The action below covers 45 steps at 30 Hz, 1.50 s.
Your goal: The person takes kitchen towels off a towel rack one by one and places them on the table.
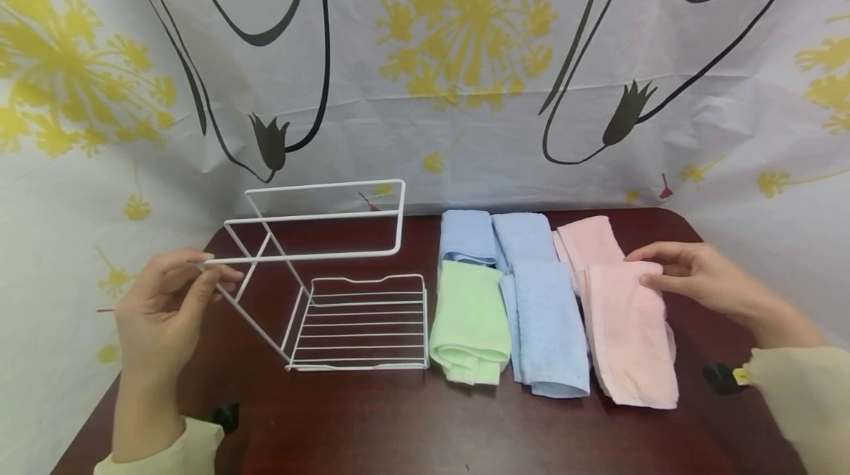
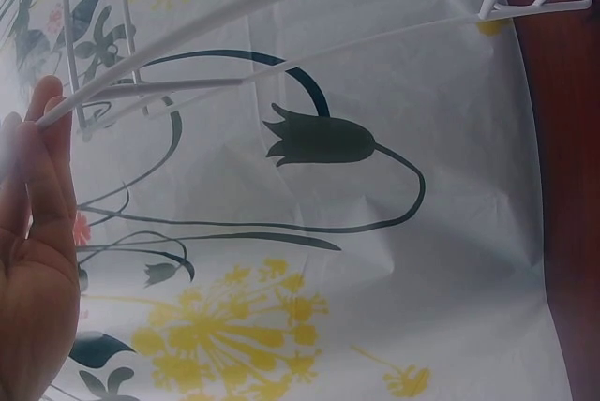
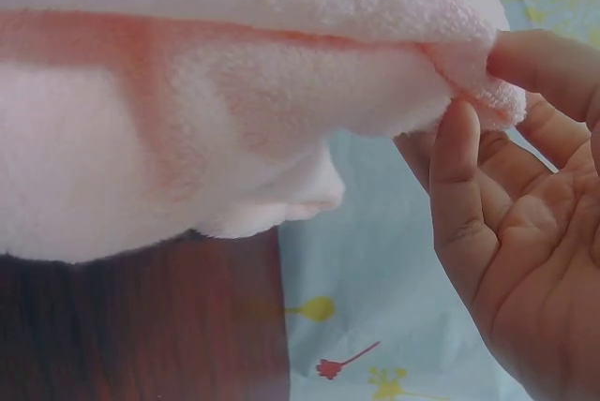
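My left hand [image 1: 162, 305] pinches the upper front corner of a white wire rack [image 1: 312, 257] between thumb and fingers. The rack has an open frame on top and a slatted shelf [image 1: 361, 324] low down on the table. Over on the right, my right hand [image 1: 704, 279] pinches the upper right corner of the front pink towel [image 1: 631, 335]. In the right wrist view this pink towel [image 3: 234, 120] shows folded layers, with the thumb and fingers at its edge. Another pink towel [image 1: 591, 239] lies partly hidden behind it.
Left of the pink towels lie folded blue towels, one in front [image 1: 551, 327] and others behind [image 1: 468, 235]. A folded green towel [image 1: 470, 316] sits right beside the rack. The dark red table [image 1: 372, 423] meets a patterned cloth backdrop [image 1: 358, 136] at its back.
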Available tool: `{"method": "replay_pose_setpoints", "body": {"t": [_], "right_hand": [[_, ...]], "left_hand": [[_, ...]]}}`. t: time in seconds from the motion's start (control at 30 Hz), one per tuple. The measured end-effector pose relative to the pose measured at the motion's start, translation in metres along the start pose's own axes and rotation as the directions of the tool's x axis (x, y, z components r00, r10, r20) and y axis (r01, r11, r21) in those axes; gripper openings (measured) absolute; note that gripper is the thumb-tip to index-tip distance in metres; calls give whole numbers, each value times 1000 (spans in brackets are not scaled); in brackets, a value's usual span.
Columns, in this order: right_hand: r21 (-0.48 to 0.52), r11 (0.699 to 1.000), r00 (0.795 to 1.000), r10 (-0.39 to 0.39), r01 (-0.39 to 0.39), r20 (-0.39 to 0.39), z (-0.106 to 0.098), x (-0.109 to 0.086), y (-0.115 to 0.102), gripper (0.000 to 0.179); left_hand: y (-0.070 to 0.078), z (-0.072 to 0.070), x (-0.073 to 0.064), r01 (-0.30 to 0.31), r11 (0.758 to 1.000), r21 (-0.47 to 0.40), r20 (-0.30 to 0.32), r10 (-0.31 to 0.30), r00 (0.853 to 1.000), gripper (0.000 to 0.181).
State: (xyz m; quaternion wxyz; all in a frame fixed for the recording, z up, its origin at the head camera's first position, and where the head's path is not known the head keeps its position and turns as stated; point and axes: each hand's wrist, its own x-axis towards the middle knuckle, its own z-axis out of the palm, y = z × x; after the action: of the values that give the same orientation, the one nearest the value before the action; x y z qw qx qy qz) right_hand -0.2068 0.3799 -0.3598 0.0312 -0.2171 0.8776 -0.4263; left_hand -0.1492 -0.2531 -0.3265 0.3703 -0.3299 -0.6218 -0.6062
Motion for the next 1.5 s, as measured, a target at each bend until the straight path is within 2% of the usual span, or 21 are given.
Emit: {"method": "replay_pose_setpoints", "body": {"t": [0.27,0.6,0.8,1.07,1.33,1.5], "right_hand": [[32,999,1000,-13,14,-19,7,5,18,27],[-76,994,997,80,-82,-23,13,11,36,25],[-102,987,992,125,-127,-27,15,14,44,28],[-161,984,997,66,-71,-33,21,19,52,27],[-285,949,991,124,-133,-51,23,23,42,30],[-384,910,987,128,-157,-102,24,25,35,29]], "left_hand": [[1,0,-1,1,1000,14,0,-1,1000,21],[2,-1,0,-6,999,43,9,5,1000,20],[2,-2,0,3,999,52,24,-4,1000,21],[3,-1,-1,12,994,105,16,-13,1000,20],[3,-1,0,11,990,144,20,-14,1000,21],[3,-2,-1,21,984,174,10,-23,1000,20]]}}
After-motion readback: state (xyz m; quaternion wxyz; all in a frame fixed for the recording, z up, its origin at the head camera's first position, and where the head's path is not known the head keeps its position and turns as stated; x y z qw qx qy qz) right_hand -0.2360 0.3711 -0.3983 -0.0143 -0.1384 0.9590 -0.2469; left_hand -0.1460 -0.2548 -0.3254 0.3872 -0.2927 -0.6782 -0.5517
